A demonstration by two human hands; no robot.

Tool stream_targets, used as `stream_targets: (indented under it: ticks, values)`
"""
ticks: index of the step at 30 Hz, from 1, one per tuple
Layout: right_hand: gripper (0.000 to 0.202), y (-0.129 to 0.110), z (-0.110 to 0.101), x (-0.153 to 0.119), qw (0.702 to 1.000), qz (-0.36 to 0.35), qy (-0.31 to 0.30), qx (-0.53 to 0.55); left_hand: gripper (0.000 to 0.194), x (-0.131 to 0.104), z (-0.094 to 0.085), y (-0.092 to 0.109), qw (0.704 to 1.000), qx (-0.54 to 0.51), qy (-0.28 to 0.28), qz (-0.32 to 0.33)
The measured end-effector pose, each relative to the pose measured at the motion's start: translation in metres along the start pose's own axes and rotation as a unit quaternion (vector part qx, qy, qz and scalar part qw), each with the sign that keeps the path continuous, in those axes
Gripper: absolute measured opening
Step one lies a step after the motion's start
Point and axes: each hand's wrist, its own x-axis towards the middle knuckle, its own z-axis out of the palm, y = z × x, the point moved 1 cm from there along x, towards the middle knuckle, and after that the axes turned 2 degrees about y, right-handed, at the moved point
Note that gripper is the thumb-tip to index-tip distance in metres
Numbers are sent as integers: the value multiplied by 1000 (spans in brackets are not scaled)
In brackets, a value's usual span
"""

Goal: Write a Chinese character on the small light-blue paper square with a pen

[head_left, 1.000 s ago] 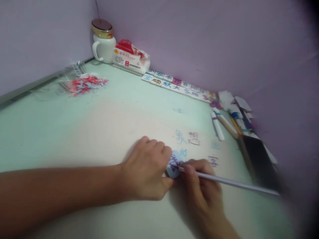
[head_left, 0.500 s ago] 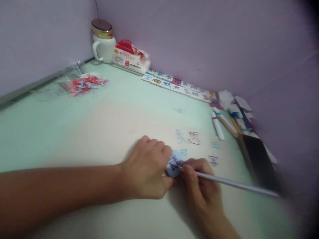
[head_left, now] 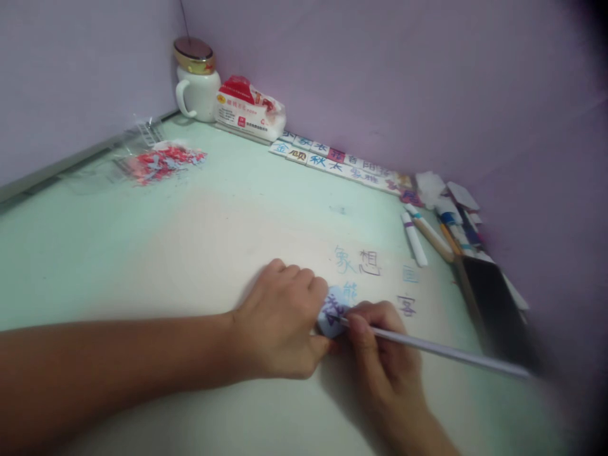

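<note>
My left hand point(head_left: 285, 323) is closed around the left side of a small pale blue block point(head_left: 327, 324), pressing it against the paper. A purple Chinese character marks the block's upper face, partly covered by my fingers. In my right hand point(head_left: 382, 348) is a slim silver carving tool point(head_left: 441, 346), pinched like a pen between thumb and fingers. Its thin dark tip touches or nearly touches the character; which one I cannot tell. The long shaft slants off to the right. Under both hands lies a large pale sheet of paper point(head_left: 213, 253) with several handwritten characters near the block.
Red and pale blue shavings point(head_left: 166, 161) lie on clear plastic at the back left. A white mug point(head_left: 202, 92), a tissue pack point(head_left: 249, 111) and rows of character tiles point(head_left: 318, 159) line the wall. Markers point(head_left: 414, 239) and a dark phone point(head_left: 494, 304) are at the right.
Both hands and the block stay in nearly the same place. The carving tool's tip and shaft have shifted only very slightly.
</note>
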Motion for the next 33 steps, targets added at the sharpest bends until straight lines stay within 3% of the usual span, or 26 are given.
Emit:
stream_targets:
  ticks: [14,24,28,33]
  values:
    - [17,-2,1,0,1000,1,-2,-1,21,-1,0,0,1000,-2,-5,-2]
    - [17,4,-3,2,999,-37,-34,-10,25,-2,0,0,1000,6,-8,-3]
    - [19,8,-4,1,998,24,16,57,31,-1,-1,0,1000,3,-18,-4]
    - [25,16,-7,3,969,128,40,207,34,1,-2,-2,999,-9,-42,1]
